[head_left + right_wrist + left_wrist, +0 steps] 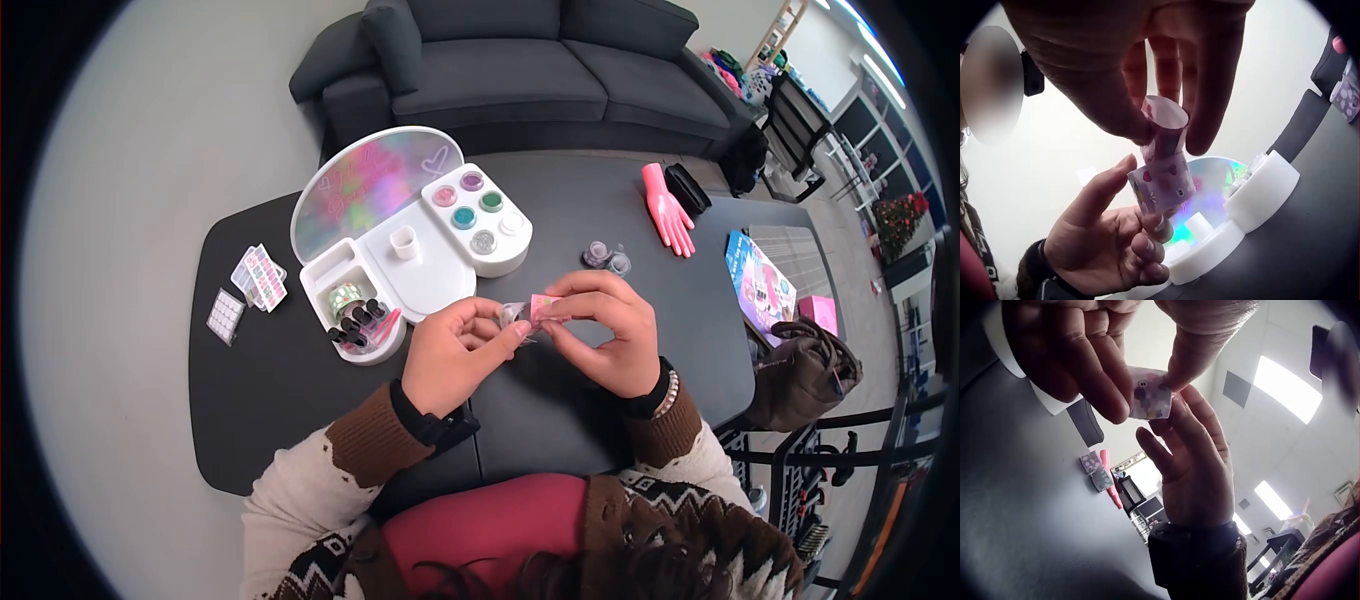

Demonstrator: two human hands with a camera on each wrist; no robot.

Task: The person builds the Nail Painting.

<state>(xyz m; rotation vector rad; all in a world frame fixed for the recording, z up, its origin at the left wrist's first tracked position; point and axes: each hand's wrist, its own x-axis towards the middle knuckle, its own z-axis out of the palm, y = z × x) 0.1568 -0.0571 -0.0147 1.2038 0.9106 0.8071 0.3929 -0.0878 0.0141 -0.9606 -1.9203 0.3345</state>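
Both hands meet above the dark table, near its front. My left hand [447, 352] pinches a small pale roll of printed film [1165, 182] with hearts and flowers on it, between thumb and fingers. Just above it in the right wrist view, my right hand [610, 335] pinches a narrower pink roll [1166, 140], hollow with its open end up. The lower end of the pink roll meets the top of the pale one. Two more small patterned rolls [597, 254] stand on the table beyond the right hand.
A white case [425, 282] with an iridescent lid holds glitter pots [464, 217] and dark-capped bottles [352, 327]. Sticker sheets [262, 277] lie left. A pink model hand [667, 212], a black pouch [687, 188], a printed box [760, 283] and a brown bag [805, 375] are right.
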